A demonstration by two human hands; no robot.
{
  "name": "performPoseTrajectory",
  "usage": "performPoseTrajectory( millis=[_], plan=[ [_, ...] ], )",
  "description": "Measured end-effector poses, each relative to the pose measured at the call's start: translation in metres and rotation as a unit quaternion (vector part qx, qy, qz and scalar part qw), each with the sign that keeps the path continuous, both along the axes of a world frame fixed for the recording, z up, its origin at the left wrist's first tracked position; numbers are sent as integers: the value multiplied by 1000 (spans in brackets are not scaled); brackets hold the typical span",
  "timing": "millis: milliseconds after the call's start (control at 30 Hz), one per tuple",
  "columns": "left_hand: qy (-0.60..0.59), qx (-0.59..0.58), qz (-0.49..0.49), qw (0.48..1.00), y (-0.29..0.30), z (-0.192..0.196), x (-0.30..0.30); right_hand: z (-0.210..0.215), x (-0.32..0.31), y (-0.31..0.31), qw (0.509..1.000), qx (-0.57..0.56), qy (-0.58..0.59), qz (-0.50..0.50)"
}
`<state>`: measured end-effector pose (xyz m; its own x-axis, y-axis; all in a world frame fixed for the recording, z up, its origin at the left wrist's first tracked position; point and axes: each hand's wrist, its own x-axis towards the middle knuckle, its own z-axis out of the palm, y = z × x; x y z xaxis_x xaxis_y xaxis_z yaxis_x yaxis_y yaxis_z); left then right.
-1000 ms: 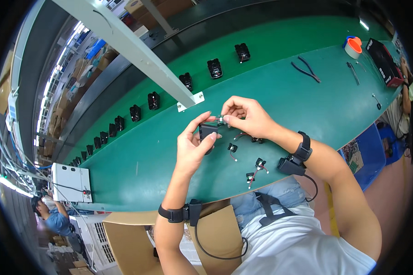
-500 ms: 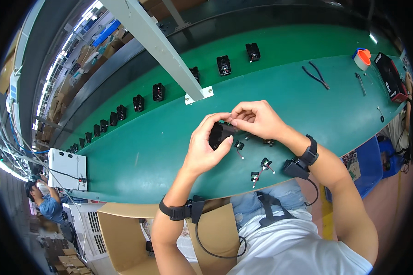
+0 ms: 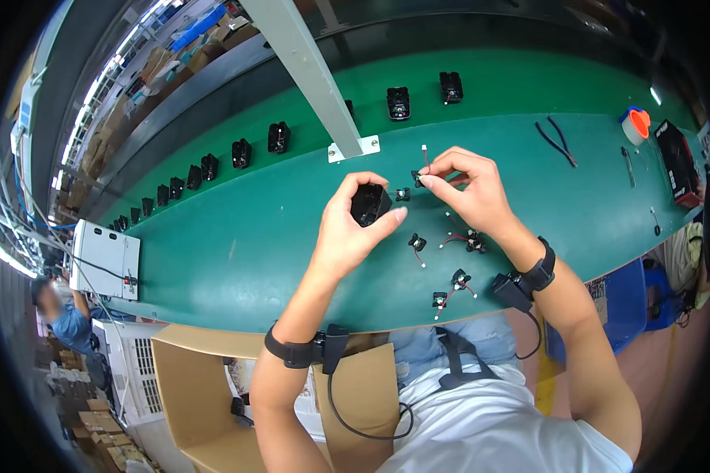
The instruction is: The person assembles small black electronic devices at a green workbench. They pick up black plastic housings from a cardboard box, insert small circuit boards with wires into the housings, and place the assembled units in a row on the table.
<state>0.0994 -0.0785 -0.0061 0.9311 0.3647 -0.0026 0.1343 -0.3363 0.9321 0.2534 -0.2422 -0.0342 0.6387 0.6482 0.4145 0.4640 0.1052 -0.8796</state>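
Between the pinched fingers point(image 3: 438, 175) of the right hand point(image 3: 469, 193), a small black connector with a thin white-tipped wire point(image 3: 420, 175) lies just right of the boxy black plastic housing point(image 3: 369, 204) gripped in the left hand point(image 3: 347, 229), both held above the green counter point(image 3: 237, 252), wire pointing up.

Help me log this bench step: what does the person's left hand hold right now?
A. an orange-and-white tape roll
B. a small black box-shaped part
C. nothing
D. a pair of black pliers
B: the left hand wraps around a small black box-shaped part above the green belt, while the pliers and the tape roll lie untouched far to the right.
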Motion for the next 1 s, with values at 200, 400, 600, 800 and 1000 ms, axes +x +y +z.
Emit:
performPoseTrajectory(
  millis=[200, 400, 600, 800, 1000],
  plan=[
    [-16, -239, -68, 969, -3, -17, 4, 4, -16, -4, 996, 30, -71, 43],
    [-14, 34, 2, 999, -18, -7, 4, -2, -22, 1, 988, 24, -142, 60],
    [-32, 158, -12, 987, -14, -10, 5, 6, -29, -3, 959, 4, -284, 27],
    [-95, 220, -13, 971, -16, -15, 7, 7, -32, -2, 960, -18, -278, -6],
    [-53, 164, -18, 985, -21, -13, 9, 2, -33, -3, 972, -11, -234, -4]
  ],
)
